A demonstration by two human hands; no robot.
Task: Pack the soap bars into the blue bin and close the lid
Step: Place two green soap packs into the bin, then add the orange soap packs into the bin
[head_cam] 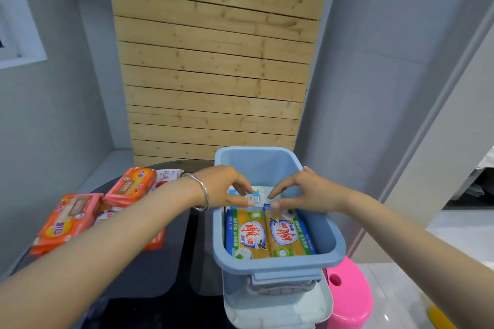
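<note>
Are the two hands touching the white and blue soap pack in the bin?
Touching. The head view shows fingertips of the left hand and right hand resting on the white and blue soap pack.

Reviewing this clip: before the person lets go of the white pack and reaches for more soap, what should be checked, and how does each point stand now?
1. Both hands on the white soap pack: ok, left hand and right hand pinch it.
2. Pack inside the blue bin: ok, at the far end.
3. Pack lying flat: cannot tell, hands cover it.
4. Two yellow soap bars settled: ok, side by side.
5. Orange soap packs still outside: not ok, on the dark table.
6. Lid closed: not ok, it lies under the bin.
</note>
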